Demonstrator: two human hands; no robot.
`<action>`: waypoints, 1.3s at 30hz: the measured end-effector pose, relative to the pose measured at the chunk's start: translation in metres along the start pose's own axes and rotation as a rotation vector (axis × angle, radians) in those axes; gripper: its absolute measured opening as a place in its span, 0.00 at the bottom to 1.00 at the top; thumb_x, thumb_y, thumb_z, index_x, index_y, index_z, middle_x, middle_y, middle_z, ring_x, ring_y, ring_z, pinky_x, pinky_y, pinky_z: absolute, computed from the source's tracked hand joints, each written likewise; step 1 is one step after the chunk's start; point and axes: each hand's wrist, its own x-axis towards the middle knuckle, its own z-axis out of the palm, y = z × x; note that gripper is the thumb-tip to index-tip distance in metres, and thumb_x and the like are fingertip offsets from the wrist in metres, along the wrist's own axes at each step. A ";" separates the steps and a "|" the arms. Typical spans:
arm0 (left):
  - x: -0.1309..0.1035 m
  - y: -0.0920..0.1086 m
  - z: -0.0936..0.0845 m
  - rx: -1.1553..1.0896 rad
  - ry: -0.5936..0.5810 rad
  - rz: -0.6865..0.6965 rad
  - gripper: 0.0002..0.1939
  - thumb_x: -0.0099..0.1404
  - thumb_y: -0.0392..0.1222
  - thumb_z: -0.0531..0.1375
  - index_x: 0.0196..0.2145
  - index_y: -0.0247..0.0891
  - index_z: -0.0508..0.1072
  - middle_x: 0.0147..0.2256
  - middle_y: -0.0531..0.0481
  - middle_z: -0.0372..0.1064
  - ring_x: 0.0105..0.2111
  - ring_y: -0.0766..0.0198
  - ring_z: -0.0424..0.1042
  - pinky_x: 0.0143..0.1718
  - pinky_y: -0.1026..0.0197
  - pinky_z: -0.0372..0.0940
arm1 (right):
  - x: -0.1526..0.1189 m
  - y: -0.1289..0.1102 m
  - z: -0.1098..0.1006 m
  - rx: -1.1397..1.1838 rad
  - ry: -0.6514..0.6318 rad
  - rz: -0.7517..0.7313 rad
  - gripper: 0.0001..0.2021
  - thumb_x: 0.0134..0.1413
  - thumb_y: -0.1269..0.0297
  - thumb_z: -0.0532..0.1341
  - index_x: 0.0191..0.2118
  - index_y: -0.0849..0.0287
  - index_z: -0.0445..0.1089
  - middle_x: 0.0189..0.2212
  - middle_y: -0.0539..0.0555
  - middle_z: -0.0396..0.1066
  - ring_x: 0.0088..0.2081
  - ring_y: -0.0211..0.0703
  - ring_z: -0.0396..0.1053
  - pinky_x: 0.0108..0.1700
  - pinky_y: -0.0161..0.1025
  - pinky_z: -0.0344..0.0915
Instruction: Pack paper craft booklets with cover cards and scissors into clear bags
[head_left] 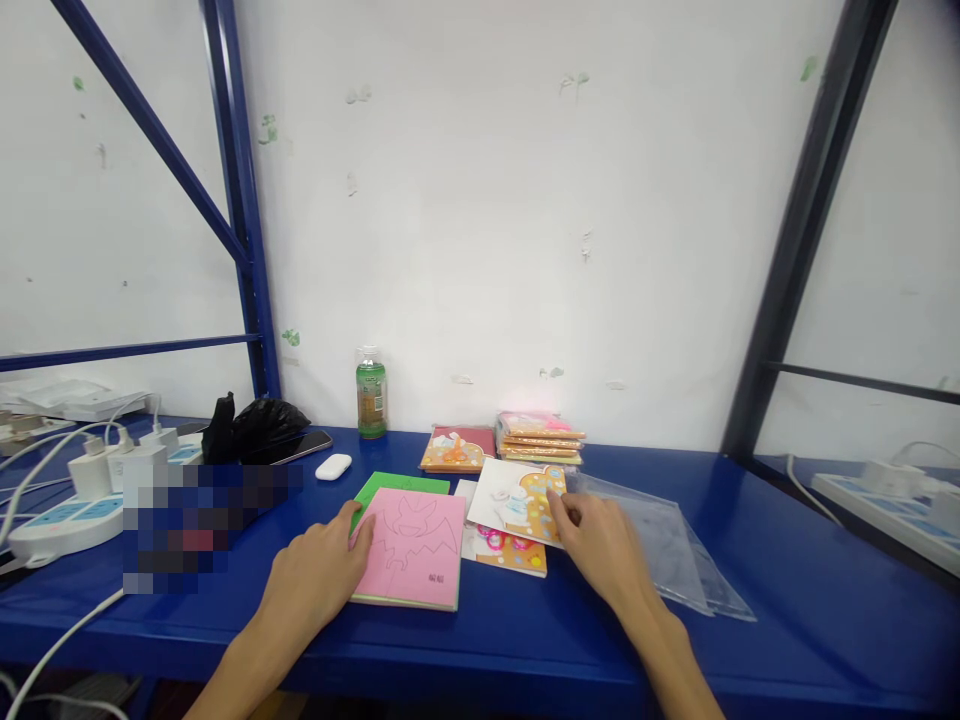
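Blue table (810, 560), white wall (465, 200); left grip (319, 565) pinches pink paper (420, 550) (right grip (604, 545), a patterned card (525, 500)).

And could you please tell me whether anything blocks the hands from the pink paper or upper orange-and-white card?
Nothing visible does: the left hand touches the pink paper at its left edge, the right hand the upper card at its right.

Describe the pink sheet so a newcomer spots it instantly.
On the blue table, find the person's left hand. The pink sheet tops the squarish paper stack at that hand. Its pink colour and bat outline set it apart from the green sheet showing behind it.
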 end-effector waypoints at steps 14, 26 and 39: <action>-0.001 -0.001 -0.001 -0.005 -0.002 0.000 0.31 0.72 0.53 0.38 0.61 0.39 0.67 0.44 0.30 0.78 0.45 0.31 0.76 0.44 0.39 0.65 | -0.001 -0.001 0.001 -0.003 -0.013 -0.010 0.26 0.69 0.52 0.48 0.19 0.56 0.62 0.18 0.51 0.66 0.22 0.41 0.58 0.27 0.39 0.43; 0.001 -0.001 0.001 -0.008 0.004 0.005 0.31 0.72 0.54 0.38 0.61 0.40 0.67 0.43 0.31 0.78 0.44 0.32 0.77 0.43 0.39 0.65 | 0.000 -0.002 0.000 -0.013 -0.021 -0.011 0.26 0.69 0.54 0.49 0.20 0.56 0.66 0.19 0.52 0.69 0.22 0.41 0.60 0.27 0.39 0.43; -0.001 -0.001 -0.002 -0.023 0.010 0.012 0.32 0.72 0.55 0.38 0.61 0.38 0.67 0.43 0.30 0.78 0.44 0.32 0.77 0.44 0.38 0.65 | -0.001 -0.001 0.001 -0.016 -0.021 -0.034 0.26 0.69 0.54 0.49 0.20 0.56 0.68 0.18 0.52 0.67 0.22 0.41 0.61 0.26 0.39 0.44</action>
